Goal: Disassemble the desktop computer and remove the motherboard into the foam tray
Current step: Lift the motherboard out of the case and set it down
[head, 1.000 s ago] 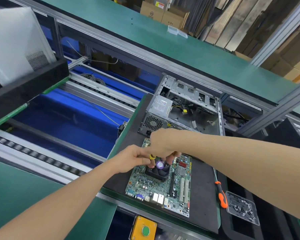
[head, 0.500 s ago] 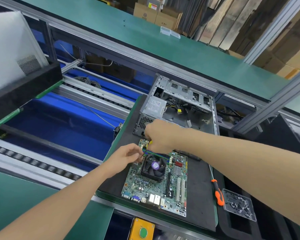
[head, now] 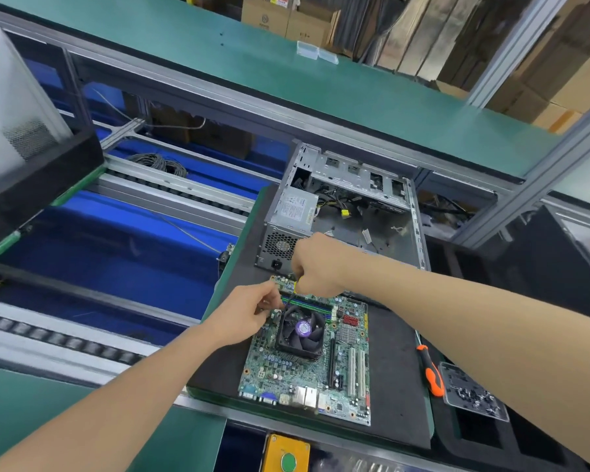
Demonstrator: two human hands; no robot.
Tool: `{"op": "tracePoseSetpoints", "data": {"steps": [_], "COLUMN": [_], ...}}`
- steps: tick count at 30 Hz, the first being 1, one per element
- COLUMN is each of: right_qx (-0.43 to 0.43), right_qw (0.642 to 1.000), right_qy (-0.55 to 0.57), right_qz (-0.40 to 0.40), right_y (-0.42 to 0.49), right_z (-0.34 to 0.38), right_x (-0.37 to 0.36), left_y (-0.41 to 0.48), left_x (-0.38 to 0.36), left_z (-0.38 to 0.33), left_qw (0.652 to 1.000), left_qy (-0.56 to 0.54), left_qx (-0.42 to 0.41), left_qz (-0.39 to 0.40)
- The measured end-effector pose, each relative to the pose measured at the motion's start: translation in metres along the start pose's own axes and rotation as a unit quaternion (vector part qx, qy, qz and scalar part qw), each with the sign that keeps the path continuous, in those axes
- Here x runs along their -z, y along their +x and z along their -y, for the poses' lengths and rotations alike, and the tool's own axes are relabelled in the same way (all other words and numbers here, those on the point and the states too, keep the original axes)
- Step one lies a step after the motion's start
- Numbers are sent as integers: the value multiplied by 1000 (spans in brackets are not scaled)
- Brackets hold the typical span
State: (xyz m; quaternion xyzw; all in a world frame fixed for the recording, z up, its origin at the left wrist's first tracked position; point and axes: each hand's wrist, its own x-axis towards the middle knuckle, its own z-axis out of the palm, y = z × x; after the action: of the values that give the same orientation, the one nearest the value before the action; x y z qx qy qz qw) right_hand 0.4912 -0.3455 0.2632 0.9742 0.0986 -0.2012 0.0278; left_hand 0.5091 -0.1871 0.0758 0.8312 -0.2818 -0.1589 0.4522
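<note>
The green motherboard (head: 307, 379) lies flat on a black foam mat (head: 395, 386), with its black cooler fan (head: 300, 330) uncovered. My right hand (head: 317, 264) is fisted round a yellow-handled screwdriver (head: 295, 287) above the board's far left corner. The thin dark shaft runs down toward the fan's upper left corner. There my left hand (head: 249, 311) pinches at the shaft's lower end; the tip is hidden by its fingers. The opened metal computer case (head: 348, 206) stands just behind the board, with its power supply and loose cables inside.
An orange-handled screwdriver (head: 431, 371) and a clear tray of screws (head: 470, 393) lie right of the board. A yellow button box (head: 286, 454) sits at the near edge. Blue conveyor lanes run on the left, under a black foam tray (head: 38, 178) holding a white panel.
My right hand has moved from over the fan to the board's far left corner, uncovering the fan. My left hand followed and now pinches low beside the fan's corner.
</note>
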Motion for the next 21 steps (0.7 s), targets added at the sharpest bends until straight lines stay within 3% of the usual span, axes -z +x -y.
{"op": "tracePoseSetpoints", "data": {"steps": [9,21], "right_qx": [-18,-29], "right_qw": [1000,999], "right_qy": [9,28], "right_qz": [-2,0], "right_y": [8,9], "right_z": [4,3], "right_x": [-8,-10], "left_y": [2,4], "left_x": [1,-2], "left_z": [3,0], "left_qw": [997,998], "left_qy": [-76,-66], "left_qx": [21,6], "left_qz": [3,-24]}}
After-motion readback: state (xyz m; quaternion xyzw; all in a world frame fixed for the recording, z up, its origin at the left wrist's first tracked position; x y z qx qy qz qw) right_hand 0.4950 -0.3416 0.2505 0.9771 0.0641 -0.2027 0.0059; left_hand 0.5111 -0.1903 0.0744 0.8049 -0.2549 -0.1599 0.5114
